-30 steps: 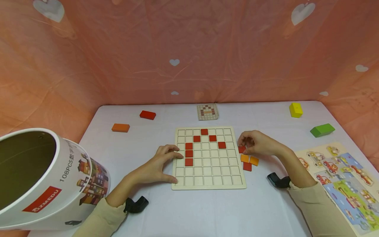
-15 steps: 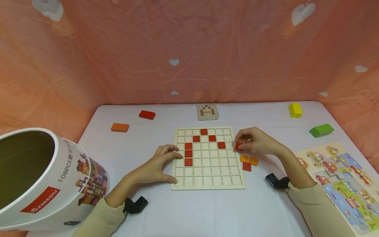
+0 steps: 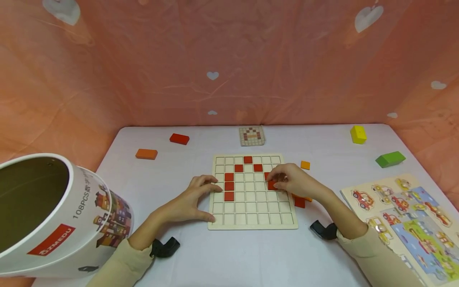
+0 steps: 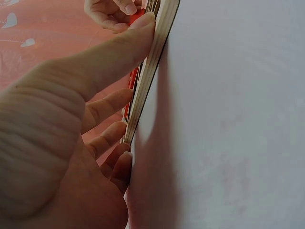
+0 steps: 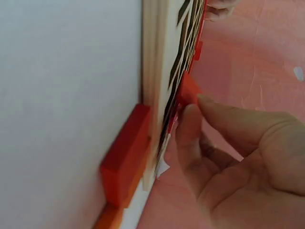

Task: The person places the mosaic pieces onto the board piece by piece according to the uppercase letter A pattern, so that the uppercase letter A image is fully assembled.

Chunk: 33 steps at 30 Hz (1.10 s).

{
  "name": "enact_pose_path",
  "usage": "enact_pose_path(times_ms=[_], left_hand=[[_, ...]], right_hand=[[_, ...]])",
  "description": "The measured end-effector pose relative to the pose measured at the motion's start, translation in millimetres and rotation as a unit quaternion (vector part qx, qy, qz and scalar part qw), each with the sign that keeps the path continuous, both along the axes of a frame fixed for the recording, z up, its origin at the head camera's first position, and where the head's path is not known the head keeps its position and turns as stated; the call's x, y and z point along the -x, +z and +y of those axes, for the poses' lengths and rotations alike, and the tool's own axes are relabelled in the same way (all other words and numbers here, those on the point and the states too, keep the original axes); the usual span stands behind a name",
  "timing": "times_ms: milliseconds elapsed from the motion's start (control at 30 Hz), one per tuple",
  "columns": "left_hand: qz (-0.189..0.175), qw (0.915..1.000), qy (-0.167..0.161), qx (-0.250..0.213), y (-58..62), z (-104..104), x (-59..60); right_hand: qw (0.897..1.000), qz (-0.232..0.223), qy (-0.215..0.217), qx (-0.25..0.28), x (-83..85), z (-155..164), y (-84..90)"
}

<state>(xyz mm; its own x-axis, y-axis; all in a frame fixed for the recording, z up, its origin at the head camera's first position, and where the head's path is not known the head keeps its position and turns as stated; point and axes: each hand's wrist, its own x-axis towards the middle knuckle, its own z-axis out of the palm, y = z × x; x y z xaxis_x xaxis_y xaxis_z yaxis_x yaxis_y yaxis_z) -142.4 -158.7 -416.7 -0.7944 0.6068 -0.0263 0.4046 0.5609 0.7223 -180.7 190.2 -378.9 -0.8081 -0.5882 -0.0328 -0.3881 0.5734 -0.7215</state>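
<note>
Pink heart-print cloth walled in a white surface point(image 3: 229, 255). A wooden grid board point(image 3: 252, 223) lay at its centre. Right hand point(image 3: 292, 181) pinched a red tile point(image 3: 271, 185) over the board's right-hand cells; its fingers hid most of the tile and the cell under it. Left hand point(image 3: 188, 203) gripped the board's left edge, thumb on the near corner. Loose tiles point(image 3: 299, 202) beside the board were partly covered by the right wrist. A paper tub point(image 3: 53, 223) was cut off at left and a vehicle puzzle point(image 3: 405, 215) at right.
</note>
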Motion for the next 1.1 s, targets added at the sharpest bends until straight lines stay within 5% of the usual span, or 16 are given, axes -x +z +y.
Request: enact_pose_path(times_ms=[267,500,767,1100], left_hand=[[0.001,1.0000,-0.007,-0.006,-3.4,1,1.4],[0.001,1.0000,-0.005,-0.004,-3.4,1,0.0],[0.000,1.0000,0.002,-0.001,-1.4,0,-0.9],[-0.001,1.0000,0.004,0.002,-1.2,0,0.3]], right_hand=[[0.985,0.096,-0.055,-0.134,-19.6,-5,23.5],[0.956,0.082,0.050,-0.277,-52.2,-1,28.4],[0.957,0.074,0.060,-0.272,-68.5,-1,16.0],[0.970,0.088,0.031,-0.226,-64.8,5,14.0]])
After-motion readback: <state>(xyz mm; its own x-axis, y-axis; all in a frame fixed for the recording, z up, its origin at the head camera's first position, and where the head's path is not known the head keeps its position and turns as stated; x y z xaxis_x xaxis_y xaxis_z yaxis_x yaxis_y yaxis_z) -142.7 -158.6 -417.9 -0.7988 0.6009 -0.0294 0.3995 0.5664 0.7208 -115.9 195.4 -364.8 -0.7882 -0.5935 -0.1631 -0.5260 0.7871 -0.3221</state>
